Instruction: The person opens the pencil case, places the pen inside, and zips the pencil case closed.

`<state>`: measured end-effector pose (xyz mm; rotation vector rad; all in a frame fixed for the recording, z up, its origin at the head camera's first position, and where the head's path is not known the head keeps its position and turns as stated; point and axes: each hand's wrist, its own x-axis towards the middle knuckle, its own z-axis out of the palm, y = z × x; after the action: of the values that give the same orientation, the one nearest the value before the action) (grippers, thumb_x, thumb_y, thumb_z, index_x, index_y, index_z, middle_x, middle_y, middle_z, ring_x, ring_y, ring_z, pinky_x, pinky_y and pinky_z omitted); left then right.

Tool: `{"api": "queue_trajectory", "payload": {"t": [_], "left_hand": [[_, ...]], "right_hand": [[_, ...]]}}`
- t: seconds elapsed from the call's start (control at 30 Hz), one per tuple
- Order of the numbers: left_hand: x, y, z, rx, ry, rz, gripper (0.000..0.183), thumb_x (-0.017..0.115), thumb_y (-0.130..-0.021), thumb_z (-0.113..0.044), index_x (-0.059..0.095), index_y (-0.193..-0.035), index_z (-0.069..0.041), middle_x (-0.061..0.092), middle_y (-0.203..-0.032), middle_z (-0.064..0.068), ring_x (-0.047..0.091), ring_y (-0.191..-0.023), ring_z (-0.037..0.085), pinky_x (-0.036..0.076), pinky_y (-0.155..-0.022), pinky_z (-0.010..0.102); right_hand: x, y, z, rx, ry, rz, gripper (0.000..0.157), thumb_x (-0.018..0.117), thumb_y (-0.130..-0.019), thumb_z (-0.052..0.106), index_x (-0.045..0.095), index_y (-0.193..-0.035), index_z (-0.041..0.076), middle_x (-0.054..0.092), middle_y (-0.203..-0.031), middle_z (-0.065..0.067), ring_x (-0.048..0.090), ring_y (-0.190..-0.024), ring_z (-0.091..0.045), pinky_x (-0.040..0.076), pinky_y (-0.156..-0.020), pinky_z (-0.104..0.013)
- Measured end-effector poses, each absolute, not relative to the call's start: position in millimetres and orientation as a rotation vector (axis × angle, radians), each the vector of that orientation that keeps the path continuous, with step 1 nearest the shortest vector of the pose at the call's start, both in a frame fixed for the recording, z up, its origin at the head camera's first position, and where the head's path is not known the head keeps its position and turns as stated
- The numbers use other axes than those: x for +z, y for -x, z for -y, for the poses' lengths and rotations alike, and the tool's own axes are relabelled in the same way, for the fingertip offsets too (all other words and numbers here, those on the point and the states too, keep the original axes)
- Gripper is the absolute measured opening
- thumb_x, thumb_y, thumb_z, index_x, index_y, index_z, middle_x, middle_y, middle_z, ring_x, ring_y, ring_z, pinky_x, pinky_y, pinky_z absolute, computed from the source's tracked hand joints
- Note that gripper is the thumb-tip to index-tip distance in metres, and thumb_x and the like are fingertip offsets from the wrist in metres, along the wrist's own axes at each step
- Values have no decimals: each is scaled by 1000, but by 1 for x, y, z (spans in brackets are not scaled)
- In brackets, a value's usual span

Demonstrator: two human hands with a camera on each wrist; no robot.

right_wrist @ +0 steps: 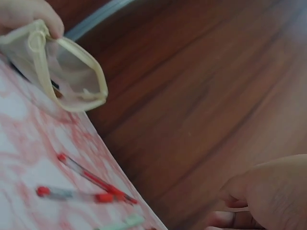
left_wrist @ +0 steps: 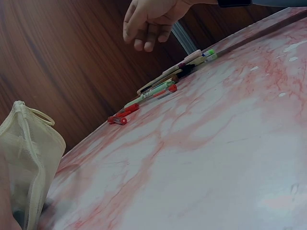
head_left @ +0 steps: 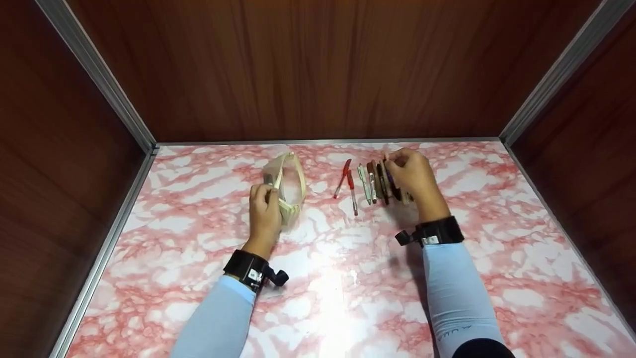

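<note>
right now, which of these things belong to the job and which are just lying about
Probably part of the job:
pale yellow mesh pouch, open, held by the left hand
row of mixed-colour pens, partly under the right hand
two red-and-clear pens between pouch and row

Probably just surroundings; no stray object stands out:
pink-and-white marbled tabletop
dark brown wood-grain panels

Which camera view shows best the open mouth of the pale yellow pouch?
The right wrist view: the pouch shows its open mouth large, inside partly visible. The head view shows it smaller, from above, with the left hand on one edge. The left wrist view shows its side, cut off by the picture's left border.
</note>
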<state>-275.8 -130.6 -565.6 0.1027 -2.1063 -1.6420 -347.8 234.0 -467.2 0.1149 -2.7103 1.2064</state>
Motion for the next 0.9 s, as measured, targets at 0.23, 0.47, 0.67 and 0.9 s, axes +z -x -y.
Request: {"api": "queue_trajectory", "payload": {"t": [0.23, 0.47, 0.67, 0.9], "left_hand": [[-566, 276, 130, -1613, -90, 2100, 13, 61, -109, -11, 66, -102, -2, 54, -113, 12, 55, -103, 22, 48, -87, 29], [-567, 277, 129, -1621, -91, 2084, 13, 61, -109, -10, 67, -102, -1, 55, -114, 13, 56, -105, 24, 49, -88, 29], [-567, 277, 129, -1603, -95, 2104, 13, 62, -109, -10, 66, -102, -1, 56, -116, 15, 58, -108, 27, 50, -91, 32], [-566, 276, 129, -1604, -96, 2122, 14, 61, -110, -12, 66, -103, -1, 55, -116, 15, 57, -108, 27, 50, -89, 31]], "right_hand": [[-470, 349, -268, 1075, 42, 2756, 30, 68, -107, 22, 76, -124, -1, 79, -119, -28, 73, -107, -42, 57, -97, -55], [-486, 349, -297, 1006, 127, 2806, 38, 66, -108, 25, 74, -131, -4, 77, -119, -29, 72, -105, -43, 57, -96, -58], [-502, 346, -310, 1052, 183, 2818, 44, 62, -109, 28, 71, -138, -4, 74, -118, -25, 70, -105, -38, 56, -95, -52], [-514, 350, -319, 1076, 178, 2883, 52, 65, -105, 32, 70, -140, -5, 78, -125, -30, 72, -112, -44, 58, -102, -58]]}}
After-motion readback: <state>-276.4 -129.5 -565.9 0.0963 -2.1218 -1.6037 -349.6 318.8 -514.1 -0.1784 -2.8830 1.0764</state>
